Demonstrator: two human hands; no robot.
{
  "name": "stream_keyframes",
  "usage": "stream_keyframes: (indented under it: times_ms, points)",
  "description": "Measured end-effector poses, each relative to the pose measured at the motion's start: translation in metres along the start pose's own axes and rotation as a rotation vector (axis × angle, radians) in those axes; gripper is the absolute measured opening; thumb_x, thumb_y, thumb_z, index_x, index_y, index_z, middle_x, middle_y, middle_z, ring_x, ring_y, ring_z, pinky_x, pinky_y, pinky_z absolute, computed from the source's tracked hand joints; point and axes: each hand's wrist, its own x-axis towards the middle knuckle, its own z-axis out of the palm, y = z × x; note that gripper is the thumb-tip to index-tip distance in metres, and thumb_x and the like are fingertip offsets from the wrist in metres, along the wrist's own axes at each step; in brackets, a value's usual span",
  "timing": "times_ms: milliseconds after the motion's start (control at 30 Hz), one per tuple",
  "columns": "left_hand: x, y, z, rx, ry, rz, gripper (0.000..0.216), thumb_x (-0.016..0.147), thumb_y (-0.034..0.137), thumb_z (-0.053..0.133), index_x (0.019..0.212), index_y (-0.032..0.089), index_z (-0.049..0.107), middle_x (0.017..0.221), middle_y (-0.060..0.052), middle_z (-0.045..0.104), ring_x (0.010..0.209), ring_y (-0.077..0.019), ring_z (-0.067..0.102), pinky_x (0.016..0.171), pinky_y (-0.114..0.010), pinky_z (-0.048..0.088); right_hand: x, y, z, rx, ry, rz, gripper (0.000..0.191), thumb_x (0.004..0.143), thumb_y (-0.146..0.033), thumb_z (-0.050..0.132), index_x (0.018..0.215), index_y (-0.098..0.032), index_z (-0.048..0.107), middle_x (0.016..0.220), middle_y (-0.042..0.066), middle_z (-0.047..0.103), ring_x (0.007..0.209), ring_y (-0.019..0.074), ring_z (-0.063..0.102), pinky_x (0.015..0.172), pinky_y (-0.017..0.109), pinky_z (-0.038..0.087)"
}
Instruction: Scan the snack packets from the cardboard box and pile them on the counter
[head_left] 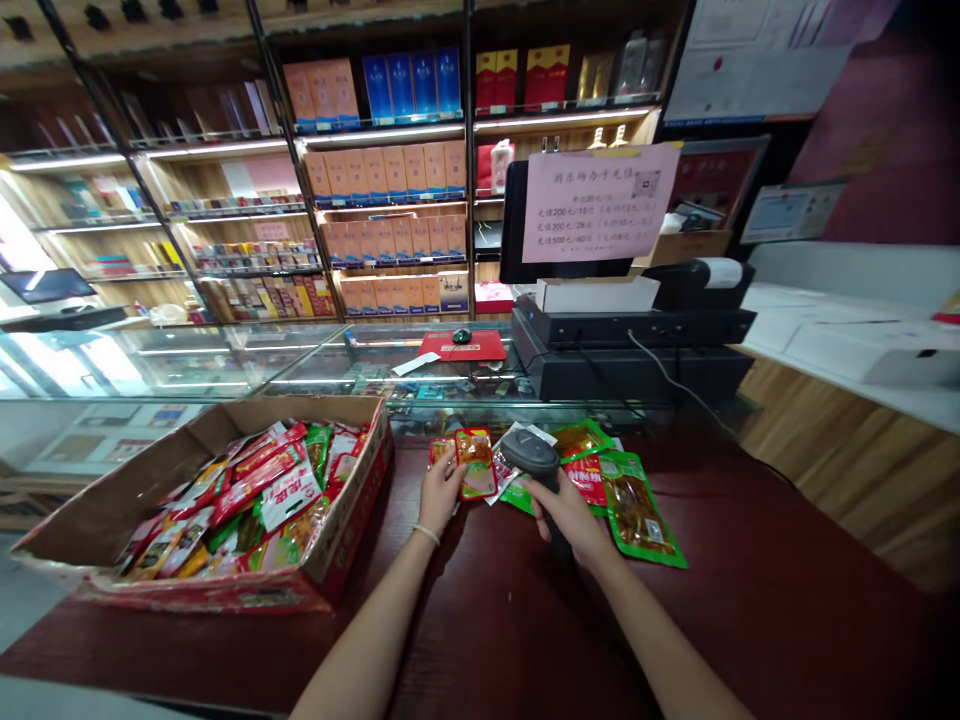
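Observation:
My left hand [441,490] pinches a small red and green snack packet [477,463] and holds it just above the dark red counter [525,620]. My right hand [566,515] grips a grey handheld barcode scanner [529,453], its head turned toward that packet. Under and beside the scanner lie several more snack packets [634,505], green and red, spread flat on the counter. A thin bracelet sits on my left wrist.
An open cardboard box [97,520] full of snack packets stands at the left. A black till with a monitor [630,350] and a pink notice [596,200] stands behind the glass display case [225,360]. Shelves of boxed goods line the back wall.

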Motion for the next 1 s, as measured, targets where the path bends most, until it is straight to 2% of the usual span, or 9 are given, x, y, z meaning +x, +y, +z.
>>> stream_keyframes:
  times_ms: [67, 133, 233, 333, 500, 667, 800, 867, 1000]
  points:
    - [-0.001, -0.001, 0.001, 0.034, -0.085, 0.031, 0.071, 0.075, 0.040, 0.067, 0.139, 0.019, 0.042, 0.142, -0.015, 0.046, 0.130, -0.0261, 0.046, 0.103, -0.039, 0.042, 0.000, -0.002, -0.001, 0.022, 0.010, -0.007, 0.037, 0.074, -0.048, 0.066, 0.087, -0.023, 0.043, 0.046, -0.012, 0.050, 0.027, 0.0083, 0.043, 0.029, 0.017, 0.030]
    - [-0.003, 0.000, 0.001, 0.139, -0.159, 0.092, 0.079, 0.076, 0.037, 0.067, 0.145, 0.022, 0.032, 0.151, -0.013, 0.033, 0.139, -0.0253, 0.030, 0.112, -0.041, 0.031, -0.001, -0.004, -0.002, 0.038, 0.016, -0.011, 0.035, 0.075, -0.047, 0.065, 0.086, -0.023, 0.042, 0.046, -0.012, 0.050, 0.027, 0.0078, 0.042, 0.029, 0.017, 0.030]
    - [-0.004, 0.003, -0.002, 0.335, -0.197, 0.182, 0.079, 0.079, 0.034, 0.064, 0.147, 0.021, 0.028, 0.155, -0.010, 0.023, 0.144, -0.0235, 0.014, 0.118, -0.040, 0.013, -0.002, -0.006, -0.002, 0.043, 0.019, -0.005, 0.035, 0.075, -0.047, 0.065, 0.086, -0.023, 0.042, 0.046, -0.012, 0.050, 0.028, 0.0075, 0.043, 0.030, 0.017, 0.031]
    - [-0.005, 0.004, -0.004, 0.392, -0.215, 0.230, 0.077, 0.082, 0.032, 0.060, 0.149, 0.021, 0.023, 0.157, -0.009, 0.017, 0.145, -0.0221, 0.009, 0.119, -0.039, 0.009, -0.002, -0.006, -0.003, 0.038, 0.022, -0.013, 0.035, 0.075, -0.047, 0.066, 0.086, -0.023, 0.042, 0.047, -0.012, 0.050, 0.028, 0.0075, 0.043, 0.030, 0.017, 0.031]
    - [-0.007, 0.004, -0.001, 0.420, -0.222, 0.221, 0.078, 0.081, 0.028, 0.061, 0.149, 0.021, 0.023, 0.156, -0.010, 0.020, 0.145, -0.0229, 0.012, 0.118, -0.040, 0.012, -0.002, -0.003, -0.004, 0.049, 0.000, -0.026, 0.037, 0.074, -0.048, 0.066, 0.088, -0.023, 0.043, 0.048, -0.012, 0.051, 0.028, 0.0075, 0.043, 0.030, 0.017, 0.031]
    - [-0.008, 0.009, 0.003, 0.368, -0.111, 0.242, 0.058, 0.083, 0.026, 0.057, 0.139, 0.020, 0.042, 0.146, -0.011, 0.042, 0.137, -0.0223, 0.035, 0.114, -0.040, 0.025, -0.003, -0.004, 0.000, 0.074, -0.013, -0.034, 0.036, 0.075, -0.048, 0.067, 0.086, -0.023, 0.045, 0.049, -0.010, 0.051, 0.029, 0.0080, 0.044, 0.030, 0.018, 0.032]
    - [-0.010, 0.044, 0.006, 0.287, 0.057, 0.244, 0.035, 0.084, 0.023, 0.055, 0.118, 0.018, 0.058, 0.120, -0.012, 0.062, 0.114, -0.0218, 0.057, 0.101, -0.039, 0.042, -0.004, -0.014, 0.007, 0.081, -0.027, -0.035, 0.032, 0.077, -0.048, 0.066, 0.077, -0.021, 0.048, 0.049, -0.008, 0.049, 0.030, 0.0074, 0.044, 0.031, 0.019, 0.032]
    - [-0.014, 0.075, 0.006, 0.233, 0.116, 0.267, 0.030, 0.085, 0.024, 0.054, 0.114, 0.018, 0.058, 0.108, -0.011, 0.066, 0.103, -0.0202, 0.062, 0.093, -0.036, 0.048, -0.004, -0.023, 0.013, 0.060, -0.050, -0.051, 0.033, 0.077, -0.047, 0.066, 0.073, -0.019, 0.049, 0.050, -0.007, 0.050, 0.031, 0.0071, 0.045, 0.032, 0.018, 0.033]
    - [-0.031, 0.146, -0.007, 0.201, 0.145, 0.383, 0.027, 0.086, 0.026, 0.056, 0.112, 0.020, 0.058, 0.102, -0.008, 0.066, 0.098, -0.0185, 0.064, 0.088, -0.032, 0.050, -0.004, -0.044, 0.031, 0.072, -0.124, -0.072, 0.034, 0.078, -0.048, 0.067, 0.069, -0.018, 0.052, 0.048, -0.005, 0.050, 0.031, 0.0075, 0.045, 0.032, 0.019, 0.033]
